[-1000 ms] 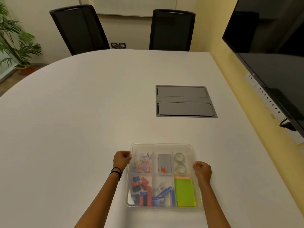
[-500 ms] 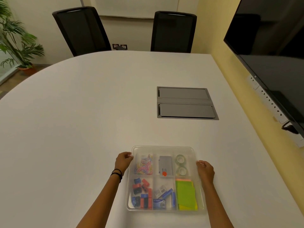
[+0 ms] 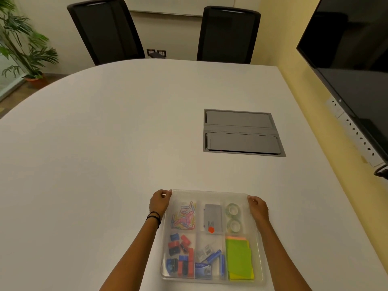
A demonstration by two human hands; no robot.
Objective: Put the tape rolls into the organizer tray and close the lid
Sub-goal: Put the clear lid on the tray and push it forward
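Observation:
A clear plastic organizer tray [image 3: 210, 193] with its clear lid on top lies on the white table in front of me. Two clear tape rolls [image 3: 233, 217] sit one behind the other in its far right compartment. My left hand [image 3: 160, 202] grips the tray's far left corner, fingers curled over the lid's edge. My right hand [image 3: 257, 207] holds the far right corner the same way. Other compartments hold coloured paper clips [image 3: 184, 216], a grey box [image 3: 212, 219], sharpeners, staples and green sticky notes [image 3: 239, 259].
A grey cable hatch [image 3: 241, 132] is set into the table beyond the tray. Two black chairs [image 3: 227, 32] stand at the far end. A large dark screen [image 3: 352, 59] hangs on the right wall. A potted plant [image 3: 21, 45] stands at far left.
Both hands have slid from the tray's sides forward to its far corners. The tray itself stays in place.

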